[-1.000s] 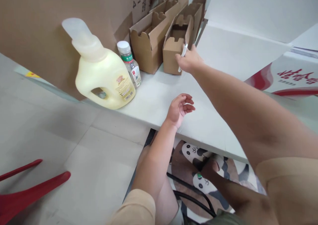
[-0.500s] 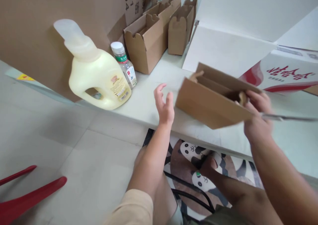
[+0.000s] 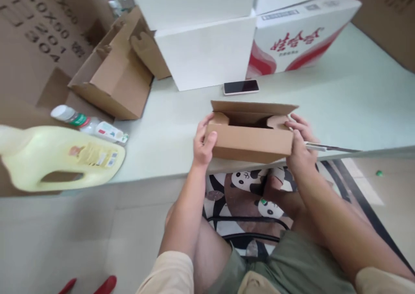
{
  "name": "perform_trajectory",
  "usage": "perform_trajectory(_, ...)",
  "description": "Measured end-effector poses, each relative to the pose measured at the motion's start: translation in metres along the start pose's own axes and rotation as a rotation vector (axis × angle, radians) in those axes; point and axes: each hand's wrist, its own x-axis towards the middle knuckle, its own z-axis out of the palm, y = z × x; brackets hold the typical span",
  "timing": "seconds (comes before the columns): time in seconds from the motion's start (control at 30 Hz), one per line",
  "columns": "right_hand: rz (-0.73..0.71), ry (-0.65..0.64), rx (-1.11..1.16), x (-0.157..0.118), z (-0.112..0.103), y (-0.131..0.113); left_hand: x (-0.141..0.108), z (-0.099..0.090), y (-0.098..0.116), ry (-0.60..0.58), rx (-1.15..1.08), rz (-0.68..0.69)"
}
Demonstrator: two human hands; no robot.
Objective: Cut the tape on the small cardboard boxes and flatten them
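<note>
A small brown cardboard box (image 3: 251, 140) with raised flaps is held at the table's front edge, its top side facing me open. My left hand (image 3: 203, 142) grips its left end, thumb on the near wall and fingers behind. My right hand (image 3: 303, 145) is closed on the right end. A slim tool (image 3: 316, 147), light grey with a long thin dark part, sticks out to the right from under the right fingers; its kind does not show clearly. Behind the box lies a phone (image 3: 241, 87) with a dark screen.
A yellow jug (image 3: 97, 155) and a clear bottle (image 3: 92, 126) stand left, before open cardboard boxes (image 3: 121, 80). White cartons (image 3: 207, 54) and a red-lettered carton (image 3: 301, 43) stand at the back of the pale table (image 3: 350, 95). A panda-print mat (image 3: 223, 199) lies below.
My left hand, free before, now grips the box's left end. The box has been levelled and turned to face me. The view has swung right, bringing the phone into sight.
</note>
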Motion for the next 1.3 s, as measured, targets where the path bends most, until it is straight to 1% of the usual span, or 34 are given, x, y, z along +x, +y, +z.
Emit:
perform_trajectory(0.07, -0.013, 0.101, -0.025, 0.003, -0.005, 0.002, 0.004, 0.002, -0.001, 0.002, 0.006, -0.017)
perform_trajectory(0.13, -0.004, 0.119, -0.036, 0.006, -0.011, 0.004, 0.007, 0.005, -0.003, 0.019, 0.026, -0.008)
perform_trajectory(0.23, -0.032, 0.019, -0.069, 0.011, -0.023, 0.008, 0.009, 0.009, -0.008, 0.027, 0.038, 0.014)
perform_trajectory(0.37, -0.095, -0.144, -0.095, 0.014, -0.034, 0.006, 0.009, 0.009, -0.011, -0.047, 0.022, 0.026)
perform_trajectory(0.43, -0.141, -0.196, -0.121, 0.015, -0.036, 0.003, 0.009, 0.007, -0.010, -0.044, 0.042, 0.054)
perform_trajectory(0.53, -0.204, -0.213, -0.172, 0.016, -0.037, -0.002, 0.010, 0.006, -0.004, -0.055, 0.117, 0.068)
perform_trajectory(0.6, -0.187, -0.210, -0.175, 0.015, -0.037, -0.005, 0.011, 0.006, 0.001, -0.110, 0.159, 0.040)
perform_trajectory(0.67, -0.133, -0.211, -0.150, 0.013, -0.037, -0.006, 0.013, 0.004, 0.005, -0.142, 0.164, 0.009)
perform_trajectory(0.7, -0.098, -0.206, -0.127, 0.012, -0.037, -0.005, 0.014, 0.003, 0.007, -0.130, 0.151, -0.005)
perform_trajectory(0.77, 0.001, -0.146, -0.076, 0.011, -0.037, -0.004, 0.016, -0.003, 0.006, -0.050, 0.088, -0.056)
perform_trajectory(0.83, 0.148, -0.093, -0.036, 0.009, -0.036, -0.002, 0.018, -0.013, 0.002, 0.076, -0.031, -0.159)
perform_trajectory(0.87, 0.226, -0.112, -0.026, 0.008, -0.035, -0.001, 0.018, -0.019, 0.000, 0.144, -0.105, -0.222)
perform_trajectory(0.9, 0.294, -0.171, -0.017, 0.007, -0.034, 0.000, 0.019, -0.025, -0.002, 0.206, -0.180, -0.289)
perform_trajectory(0.93, 0.341, -0.265, 0.000, 0.006, -0.032, 0.000, 0.019, -0.029, -0.004, 0.257, -0.244, -0.353)
perform_trajectory(0.97, 0.359, -0.374, 0.028, 0.004, -0.029, 0.000, 0.019, -0.032, -0.005, 0.291, -0.295, -0.416)
perform_trajectory(1.0, 0.345, -0.475, 0.063, 0.001, -0.025, 0.000, 0.017, -0.032, -0.006, 0.303, -0.335, -0.479)
perform_trajectory(1.03, 0.304, -0.554, 0.100, -0.001, -0.022, -0.001, 0.015, -0.031, -0.007, 0.290, -0.369, -0.549)
perform_trajectory(1.07, 0.247, -0.611, 0.131, -0.003, -0.019, -0.002, 0.013, -0.027, -0.007, 0.252, -0.399, -0.621)
perform_trajectory(1.13, 0.123, -0.676, 0.156, -0.006, -0.014, -0.006, 0.006, -0.014, -0.008, 0.125, -0.443, -0.749)
perform_trajectory(1.2, 0.014, -0.680, 0.162, -0.007, -0.012, -0.012, -0.001, -0.001, -0.008, -0.006, -0.428, -0.816)
perform_trajectory(1.3, -0.107, -0.636, 0.195, -0.005, -0.017, -0.025, -0.007, 0.012, -0.008, -0.141, -0.324, -0.832)
